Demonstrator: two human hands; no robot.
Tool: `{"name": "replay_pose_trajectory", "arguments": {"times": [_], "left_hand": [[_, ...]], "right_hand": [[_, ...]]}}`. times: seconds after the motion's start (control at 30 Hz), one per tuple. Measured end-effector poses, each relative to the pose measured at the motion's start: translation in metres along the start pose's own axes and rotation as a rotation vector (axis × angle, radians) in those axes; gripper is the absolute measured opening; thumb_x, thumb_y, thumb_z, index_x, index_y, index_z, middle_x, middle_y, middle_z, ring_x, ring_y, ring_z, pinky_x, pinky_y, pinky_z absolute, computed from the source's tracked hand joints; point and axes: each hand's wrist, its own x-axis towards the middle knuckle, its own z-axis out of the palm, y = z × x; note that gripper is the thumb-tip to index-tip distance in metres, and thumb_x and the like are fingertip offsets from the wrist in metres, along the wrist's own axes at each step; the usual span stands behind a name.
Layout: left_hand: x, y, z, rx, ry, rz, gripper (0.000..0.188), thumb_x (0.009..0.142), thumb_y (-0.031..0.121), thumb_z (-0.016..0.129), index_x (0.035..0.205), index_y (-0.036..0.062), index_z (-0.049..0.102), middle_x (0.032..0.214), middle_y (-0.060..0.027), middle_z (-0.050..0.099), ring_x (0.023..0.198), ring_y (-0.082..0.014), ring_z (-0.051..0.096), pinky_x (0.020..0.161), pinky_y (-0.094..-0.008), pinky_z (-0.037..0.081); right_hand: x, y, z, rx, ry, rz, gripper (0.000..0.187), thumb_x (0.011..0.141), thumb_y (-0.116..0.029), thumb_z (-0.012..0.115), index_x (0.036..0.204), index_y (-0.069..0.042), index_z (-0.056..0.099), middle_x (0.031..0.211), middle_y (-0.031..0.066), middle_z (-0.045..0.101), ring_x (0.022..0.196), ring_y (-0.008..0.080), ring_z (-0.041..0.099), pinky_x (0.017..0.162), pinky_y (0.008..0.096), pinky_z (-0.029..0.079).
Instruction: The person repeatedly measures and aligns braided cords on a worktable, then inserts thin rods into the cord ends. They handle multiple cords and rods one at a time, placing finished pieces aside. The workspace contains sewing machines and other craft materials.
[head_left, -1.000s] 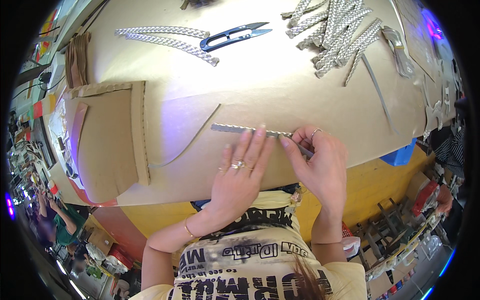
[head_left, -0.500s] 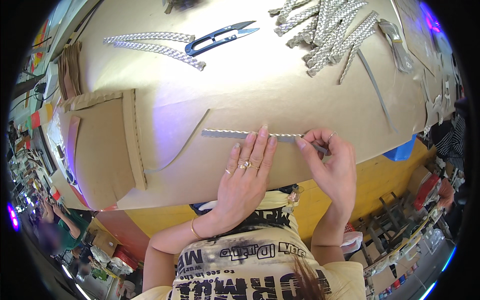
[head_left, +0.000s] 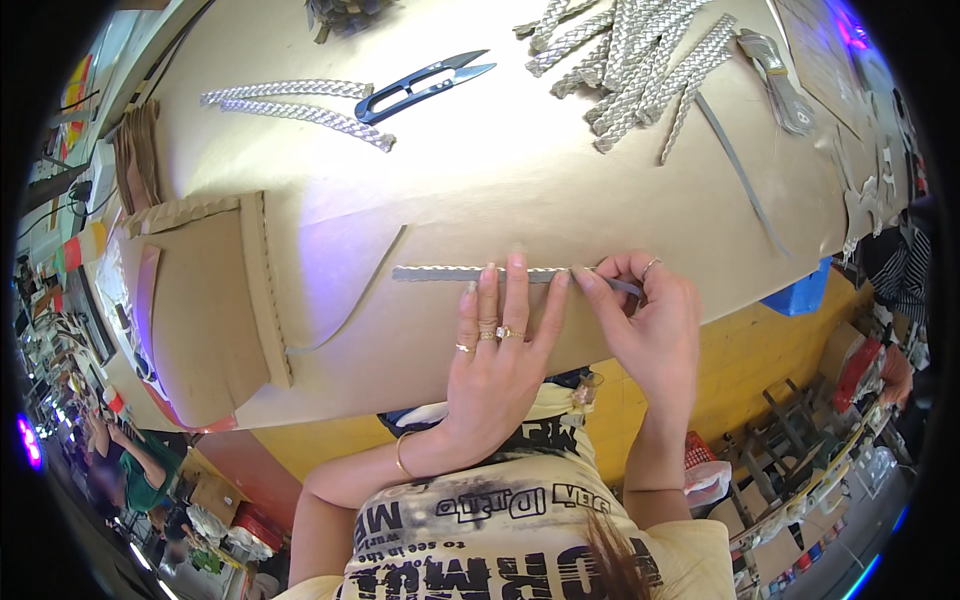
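A narrow grey strip point(head_left: 425, 273) with a pale twisted edge lies crosswise on the table in front of me. My left hand point(head_left: 497, 365) rests flat over its middle, fingers spread, pressing it to the surface. At the strip's right end, my right hand point(head_left: 655, 325) pinches it between thumb and fingers, and a short grey tail shows beneath those fingers. To the left, a thin grey strip point(head_left: 372, 285) curves over the table. Farther off, black thread snips point(head_left: 368, 112) lie with blades apart, beside two braided cords point(head_left: 310, 115).
Many braided cords point(head_left: 650, 60) are heaped at the far right, near a tied grey bundle point(head_left: 775, 80) and another thin strip point(head_left: 740, 170). A folded brown panel point(head_left: 200, 300) lies left. A blue bin point(head_left: 800, 290) sits below the right table edge. Another person point(head_left: 145, 465) is at lower left.
My left hand's fingers have spread wider over the strip. My right hand has shifted slightly left along it, still pinching. The whole view has moved a little.
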Motion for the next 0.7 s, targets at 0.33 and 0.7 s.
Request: {"name": "replay_pose_trajectory", "arguments": {"times": [0.33,0.7], "left_hand": [[0.000,0.006,-0.002,0.114,-0.031,0.053,0.065,0.088,0.006,0.053,0.151,0.0114,0.042,0.156,-0.0186,0.038,0.143,-0.0335,0.039,0.118,-0.0500,0.024],[0.006,0.004,-0.004,0.001,-0.091,0.093,0.055,0.093,0.015,0.050,0.147,0.0050,0.045,0.155,-0.0161,0.039,0.142,-0.0307,0.041,0.118,-0.0430,0.028]], "right_hand": [[-0.006,0.019,-0.012,0.186,0.073,-0.071,0.015,0.088,-0.010,0.074,0.089,0.003,0.067,0.069,0.0005,0.060,0.061,0.0067,0.050,0.057,0.0233,0.043],[-0.002,0.013,-0.006,0.145,0.089,-0.009,0.013,0.089,-0.008,0.070,0.084,0.003,0.065,0.063,0.0062,0.060,0.053,0.0111,0.051,0.052,0.0264,0.044]]}}
